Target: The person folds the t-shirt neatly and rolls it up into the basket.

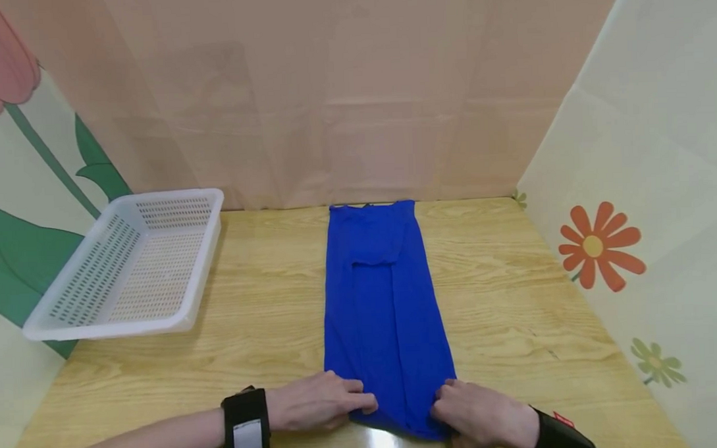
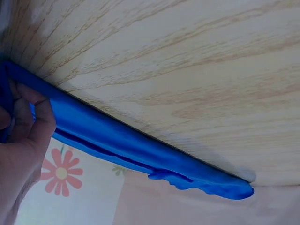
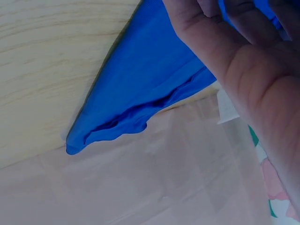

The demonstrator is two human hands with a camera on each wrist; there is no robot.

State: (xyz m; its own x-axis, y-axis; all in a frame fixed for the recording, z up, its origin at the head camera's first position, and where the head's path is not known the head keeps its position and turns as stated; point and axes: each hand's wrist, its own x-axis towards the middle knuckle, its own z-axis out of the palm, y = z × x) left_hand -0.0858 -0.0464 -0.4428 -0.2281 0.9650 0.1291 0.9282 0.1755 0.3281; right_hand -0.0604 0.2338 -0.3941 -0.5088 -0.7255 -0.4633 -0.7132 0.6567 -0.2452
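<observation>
A blue garment (image 1: 376,315), folded into a long strip, lies on the table with its narrow end at the back edge. A short flap lies folded over near the far end, and two fold lines run lengthwise towards me. At its near left corner my left hand (image 1: 320,400) pinches the fabric; the left wrist view shows the curled fingers (image 2: 42,115) at the raised cloth. Opposite, my right hand (image 1: 480,414) grips the near right corner with bent fingers. In the right wrist view that hand hides part of the garment (image 3: 126,79). The near edge is lifted slightly between both hands.
On the left of the wooden table (image 1: 266,306) stands a white perforated plastic basket (image 1: 203,282) with nothing inside. A pinkish sheet (image 1: 366,105) hangs along the back edge. Flower-printed sheets (image 1: 659,174) close off the sides.
</observation>
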